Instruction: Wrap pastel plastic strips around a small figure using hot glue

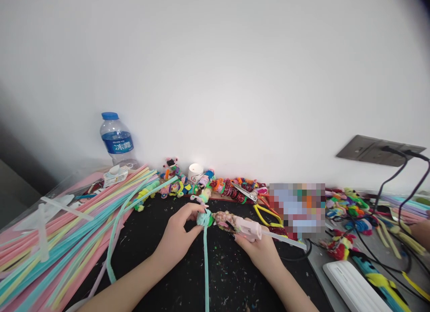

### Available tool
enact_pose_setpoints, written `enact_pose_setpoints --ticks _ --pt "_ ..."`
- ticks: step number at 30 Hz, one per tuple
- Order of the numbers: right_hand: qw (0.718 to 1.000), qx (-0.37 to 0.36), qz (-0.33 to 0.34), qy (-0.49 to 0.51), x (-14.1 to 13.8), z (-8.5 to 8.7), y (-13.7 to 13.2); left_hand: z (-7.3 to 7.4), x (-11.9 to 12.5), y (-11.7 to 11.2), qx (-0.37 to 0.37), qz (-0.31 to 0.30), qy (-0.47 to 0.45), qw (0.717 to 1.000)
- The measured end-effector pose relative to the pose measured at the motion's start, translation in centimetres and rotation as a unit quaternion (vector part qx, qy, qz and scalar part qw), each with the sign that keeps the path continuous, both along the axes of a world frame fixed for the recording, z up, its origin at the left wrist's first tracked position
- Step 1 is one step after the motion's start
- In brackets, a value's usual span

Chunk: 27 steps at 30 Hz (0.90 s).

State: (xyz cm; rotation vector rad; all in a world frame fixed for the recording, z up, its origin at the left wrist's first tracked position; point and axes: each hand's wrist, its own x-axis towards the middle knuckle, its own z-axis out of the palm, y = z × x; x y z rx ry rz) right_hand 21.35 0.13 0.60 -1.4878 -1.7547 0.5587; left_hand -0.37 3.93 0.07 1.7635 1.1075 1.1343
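Setting: plain white wall behind a black worktop (188, 276) flecked with coloured fluff.

Far left of the left grip: a fan of long pastel chenille stems (50, 244), pink, yellow and blue, lying flat and overlapping. Behind them, against the wall, a water bottle (117, 139) stands upright with its blue cap on.

Left hand (176, 238): grip pressed together, thumb and fingertips pinching a small teal coil (202, 218) held low over the worktop. From the coil a teal stem (205, 267) trails straight back toward the person, passing between the two forearms. Behind this grip, along the foot of the wall, are a row of small bright wound pieces (221, 186) and a white cup (195, 171), both well apart from the hand.

Right hand (260, 251): grip wrapped round a pale pink glue gun (250, 230), fingers closed on its body. The nozzle end, crusted with coloured fluff, points left at the coil; whether it touches the coil or stops just short I cannot tell. A clear glue stick (285, 240) juts from the gun's back, to the right of the grip.

Behind the right grip: scissors (247, 193) lying flat.

Right of the right grip: dark cables (389, 182) run up to a grey socket plate (379, 150) on the wall. A white power strip (349, 285) lies near the right forearm.
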Motion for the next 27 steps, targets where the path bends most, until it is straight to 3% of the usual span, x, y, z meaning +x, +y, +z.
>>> enact_pose_setpoints --ticks 27 --pt "0.999 -0.019 -0.004 0.030 -0.16 0.34 0.10 0.09 -0.05 0.03 0.012 0.000 0.013 1.000"
